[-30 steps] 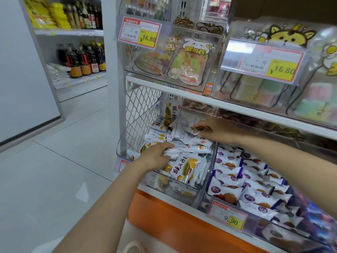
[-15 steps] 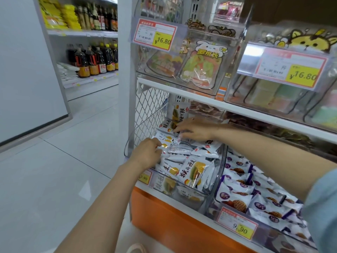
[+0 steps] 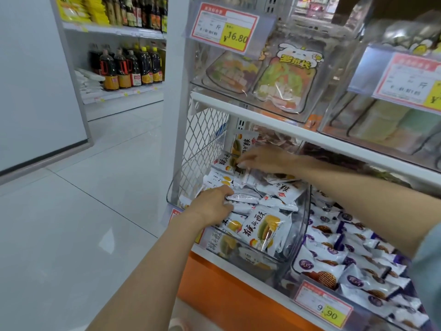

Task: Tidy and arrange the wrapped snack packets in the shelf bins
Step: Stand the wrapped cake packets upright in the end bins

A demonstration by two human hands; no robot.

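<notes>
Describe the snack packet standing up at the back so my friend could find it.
Find the white shelf under the 16.80 price tag. Below it, the clear bin beside the wire mesh holds white packets. It is the upright packet at the very back, just above the right hand; the rest lie heaped.

Packets (image 3: 265,228) in L bin (image 3: 302,225); 2nd bin (image 3: 381,317) R.

Single wide-angle view, worn on the head of a standing person, angled forward and down. The shelf unit is met obliquely from its left end, so the white shelf rail (image 3: 310,134) is seen slanting down to the right. The clear bin (image 3: 303,223) of snack packets (image 3: 265,228) is held near, within arm's reach. Tiled floor (image 3: 71,223) and a farther bottle shelf (image 3: 124,68) are taken in at left.
</notes>
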